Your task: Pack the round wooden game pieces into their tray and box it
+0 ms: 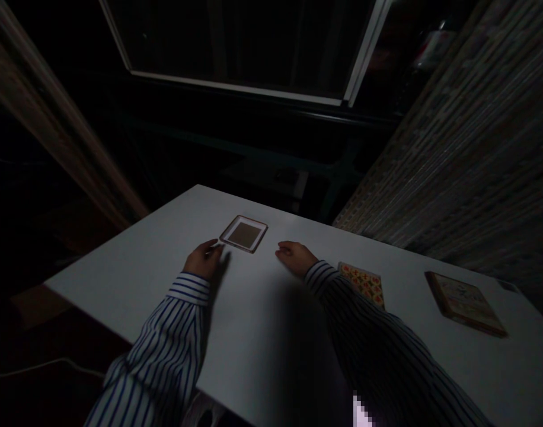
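Observation:
A small square picture frame (243,233), with a brown rim, a pale border and a brown-grey centre, lies flat near the far edge of the white table. Just off its near left corner is my left hand (203,259), its fingers loosely bent and thumb apart, holding nothing that I can see. My right hand (295,257) hovers to the right of the frame, separate from it, with fingers loosely curled and a small gap at the thumb. Partly hidden behind my right sleeve lies a red and yellow patterned piece (364,283).
A flat box or thick book (467,302) with a brown edge rests at the table's right side. The white table (249,332) ends close to a striped curtain (458,142) on the right. A cable (49,361) runs below on the left. The room is dim.

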`<state>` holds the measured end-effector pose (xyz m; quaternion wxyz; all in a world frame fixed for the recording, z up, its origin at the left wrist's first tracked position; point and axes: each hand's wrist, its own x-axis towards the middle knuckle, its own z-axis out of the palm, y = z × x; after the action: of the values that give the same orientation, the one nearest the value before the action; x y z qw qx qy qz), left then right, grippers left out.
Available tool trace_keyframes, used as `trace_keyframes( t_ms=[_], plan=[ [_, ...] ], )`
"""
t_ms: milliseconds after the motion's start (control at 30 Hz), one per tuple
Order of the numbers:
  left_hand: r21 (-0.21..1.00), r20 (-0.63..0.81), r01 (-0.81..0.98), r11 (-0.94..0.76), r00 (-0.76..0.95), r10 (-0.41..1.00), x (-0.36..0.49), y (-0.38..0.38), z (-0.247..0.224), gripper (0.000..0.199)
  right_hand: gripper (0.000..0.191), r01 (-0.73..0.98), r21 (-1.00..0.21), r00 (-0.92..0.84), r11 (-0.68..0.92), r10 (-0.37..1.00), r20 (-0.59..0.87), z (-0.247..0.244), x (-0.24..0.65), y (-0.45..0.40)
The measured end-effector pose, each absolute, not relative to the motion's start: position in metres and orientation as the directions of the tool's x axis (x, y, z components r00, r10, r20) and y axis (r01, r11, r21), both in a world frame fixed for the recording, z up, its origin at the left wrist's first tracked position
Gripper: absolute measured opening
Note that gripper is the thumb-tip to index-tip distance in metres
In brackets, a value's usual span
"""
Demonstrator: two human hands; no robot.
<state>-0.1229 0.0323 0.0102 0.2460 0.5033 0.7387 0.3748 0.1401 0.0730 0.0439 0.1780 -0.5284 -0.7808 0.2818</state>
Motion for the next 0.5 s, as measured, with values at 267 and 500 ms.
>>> trace_keyframes(
  t_ms=[267,500],
  plan=[
    [0.792,0.038,0.578,0.197,-0.369,0.929,-0.133,0.053,0.006,0.051,0.035,0.717,-0.657,-0.342,0.232,0.939,-0.041,0.032,0.114,0.084],
    [0.770,0.045,0.605,0.202,-0.368,0.929,-0.134,0.074,0.005,0.047,0.026,0.724,-0.667,-0.285,0.173,0.956,-0.062,0.030,0.094,0.096]
  ],
)
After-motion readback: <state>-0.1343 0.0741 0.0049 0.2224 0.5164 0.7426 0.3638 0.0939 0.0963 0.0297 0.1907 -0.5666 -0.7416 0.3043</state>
